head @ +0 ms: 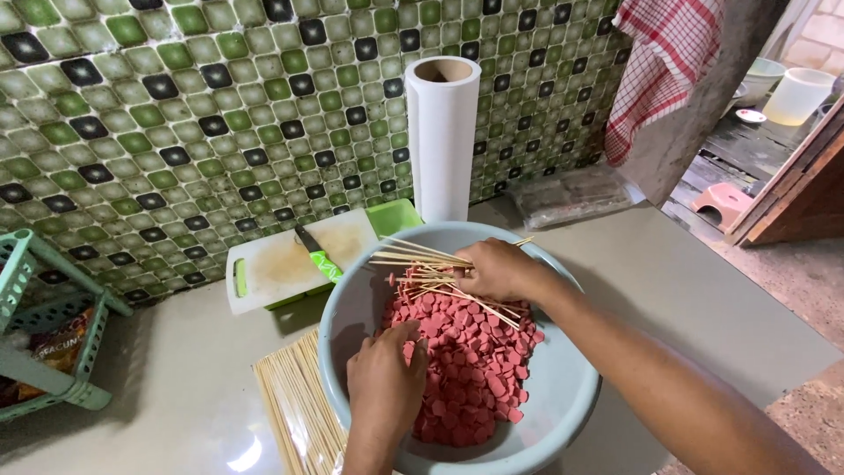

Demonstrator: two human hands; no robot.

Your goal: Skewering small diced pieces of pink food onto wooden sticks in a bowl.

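Observation:
A pale blue round basin (pixel 563 387) sits on the grey counter and holds a heap of pink sausage slices (pixel 470 369). My left hand (pixel 384 380) reaches into the basin, fingertips down on the slices at the heap's left side. My right hand (pixel 497 271) hovers over the far part of the basin, shut on a fanned bundle of thin wooden skewers (pixel 422 268) that point left. Some skewers carry a few slices near the hand.
A pack of spare skewers (pixel 299 409) lies left of the basin. Behind it are a white cutting board (pixel 281 259) with a green-handled knife (pixel 316 255), a green tub (pixel 394 215), and a paper towel roll (pixel 441 141). A green rack (pixel 44 325) stands far left.

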